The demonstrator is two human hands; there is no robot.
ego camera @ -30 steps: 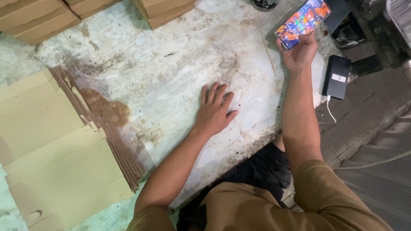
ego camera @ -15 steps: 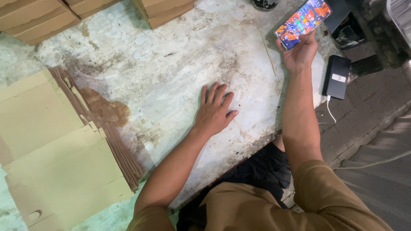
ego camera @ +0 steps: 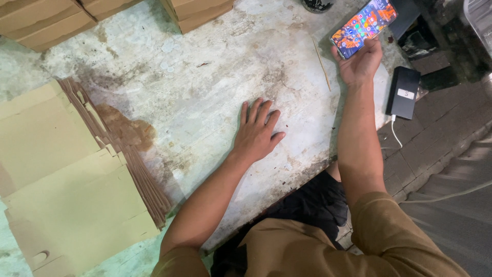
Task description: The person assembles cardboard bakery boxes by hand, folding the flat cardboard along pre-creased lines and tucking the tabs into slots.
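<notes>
Left hand [ego camera: 256,134]: unmoved, flat on surface [ego camera: 195,102], grip apart. Right hand [ego camera: 359,64]: grip clamped on phone [ego camera: 364,26], as before. Cardboard [ego camera: 66,179] untouched.

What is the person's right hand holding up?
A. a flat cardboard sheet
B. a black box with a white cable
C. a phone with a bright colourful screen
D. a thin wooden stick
C: the right hand has its grip around a phone with a lit, colourful screen, while the thin stick lies on the table and the left hand rests flat on the table.
</notes>
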